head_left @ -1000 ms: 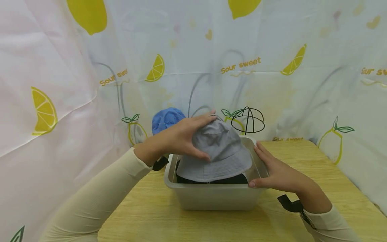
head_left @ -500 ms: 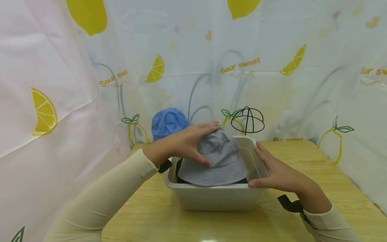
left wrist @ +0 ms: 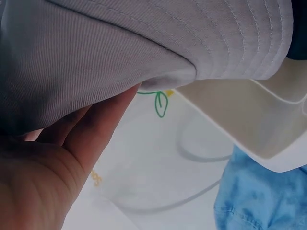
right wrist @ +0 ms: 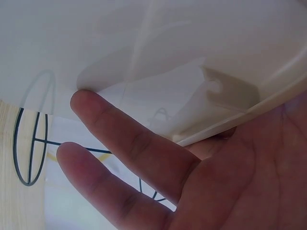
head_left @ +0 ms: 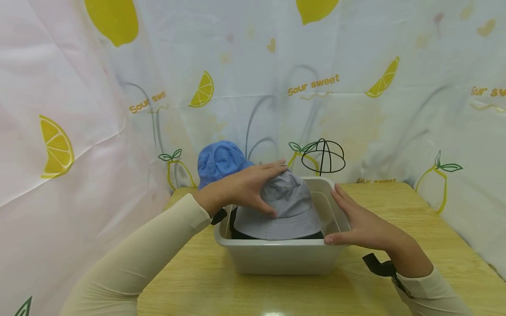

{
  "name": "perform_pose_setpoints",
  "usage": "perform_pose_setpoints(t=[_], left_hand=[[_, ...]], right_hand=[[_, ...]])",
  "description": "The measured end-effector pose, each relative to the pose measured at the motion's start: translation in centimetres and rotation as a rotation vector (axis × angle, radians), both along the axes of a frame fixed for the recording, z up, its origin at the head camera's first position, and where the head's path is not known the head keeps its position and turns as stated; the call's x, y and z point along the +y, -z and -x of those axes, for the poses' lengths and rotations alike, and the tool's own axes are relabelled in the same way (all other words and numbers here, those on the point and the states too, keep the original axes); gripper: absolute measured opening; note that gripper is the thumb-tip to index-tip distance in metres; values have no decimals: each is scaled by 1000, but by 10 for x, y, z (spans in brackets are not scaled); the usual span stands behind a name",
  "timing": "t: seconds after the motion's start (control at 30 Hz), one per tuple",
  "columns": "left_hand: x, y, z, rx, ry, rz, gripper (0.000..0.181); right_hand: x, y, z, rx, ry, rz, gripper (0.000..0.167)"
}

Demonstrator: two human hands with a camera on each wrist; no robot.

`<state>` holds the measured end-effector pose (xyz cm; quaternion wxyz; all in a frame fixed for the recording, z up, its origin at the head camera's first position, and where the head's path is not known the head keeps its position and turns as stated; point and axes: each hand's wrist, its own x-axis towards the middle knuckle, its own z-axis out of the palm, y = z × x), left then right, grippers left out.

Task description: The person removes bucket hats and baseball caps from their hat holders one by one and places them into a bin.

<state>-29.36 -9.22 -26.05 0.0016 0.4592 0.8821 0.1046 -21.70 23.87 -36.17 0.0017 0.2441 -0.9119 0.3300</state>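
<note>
A grey bucket hat (head_left: pixel 288 199) sits crown up inside the pale plastic bin (head_left: pixel 284 256) in the head view. My left hand (head_left: pixel 247 186) holds its crown from the left, thumb in front and fingers over the top. Stitched brim rows and the grey cloth fill the top of the left wrist view, with the fingers (left wrist: pixel 103 122) against the cloth. Something black shows under the brim. At the bin's right front corner rests my right hand (head_left: pixel 361 224), thumb at the rim. In the right wrist view, straight fingers (right wrist: pixel 129 139) lie by the bin's wall.
Behind the bin to the left stands a blue bucket hat (head_left: pixel 221 162). A black wire hat stand (head_left: pixel 323 158) rises behind the bin's right side. The wooden table (head_left: pixel 387 202) meets a lemon-print cloth (head_left: pixel 237 52) at the back and sides.
My left hand and the grey bucket hat have come down and slightly right, deeper into the bin. More of the blue hat shows. The right hand has stayed at the bin's corner.
</note>
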Motion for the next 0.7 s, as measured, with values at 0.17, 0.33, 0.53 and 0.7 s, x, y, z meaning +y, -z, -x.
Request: perform_pose_setpoints(t=[0.17, 0.33, 0.53, 0.7], left_hand=[[2, 2, 3, -2, -8, 7, 118], [6, 5, 3, -19, 12, 14, 117], [11, 10, 2, -12, 16, 50, 118], [15, 14, 3, -16, 43, 53, 117]], right_hand=[[0, 0, 0, -1, -3, 3, 124], [1, 1, 1, -3, -7, 3, 124], [2, 2, 2, -14, -11, 11, 123], [1, 1, 1, -16, -7, 17, 123]])
